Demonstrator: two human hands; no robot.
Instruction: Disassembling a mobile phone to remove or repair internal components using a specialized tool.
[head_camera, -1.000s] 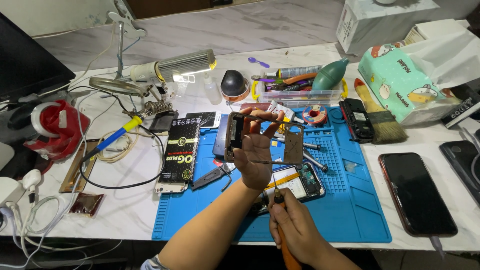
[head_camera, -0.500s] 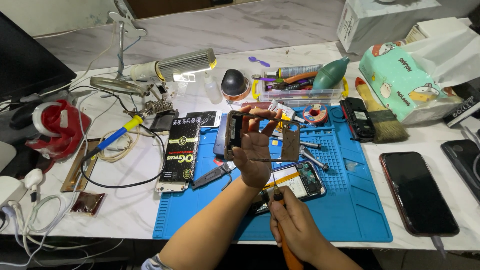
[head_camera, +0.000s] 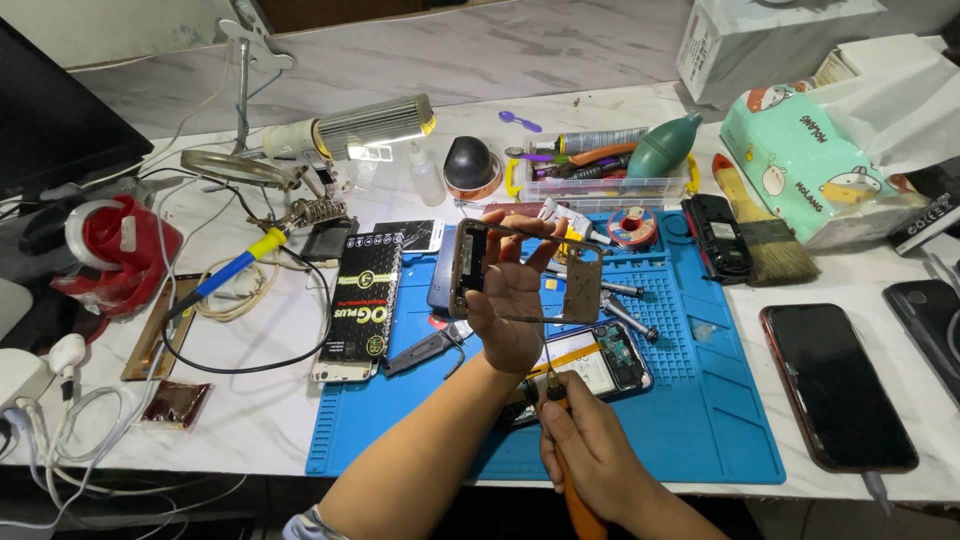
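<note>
My left hand (head_camera: 508, 300) holds up a brown phone frame (head_camera: 527, 272) above the blue work mat (head_camera: 700, 400), fingers wrapped round its edges. My right hand (head_camera: 590, 450) is closed on an orange-handled screwdriver (head_camera: 572, 500), its tip pointing up just under the frame. An opened phone (head_camera: 610, 362) with its circuit board showing lies on the mat below both hands.
A black phone box (head_camera: 358, 305) lies left of the mat beside a yellow-handled soldering iron (head_camera: 235, 268). Two dark phones (head_camera: 835, 385) rest at the right. A lamp (head_camera: 365, 128), a clear tool tray (head_camera: 600, 185), a brush (head_camera: 765, 235) and a tissue pack (head_camera: 810, 160) stand behind.
My left hand has tilted the frame slightly; my right hand with the screwdriver has come up a little closer under it.
</note>
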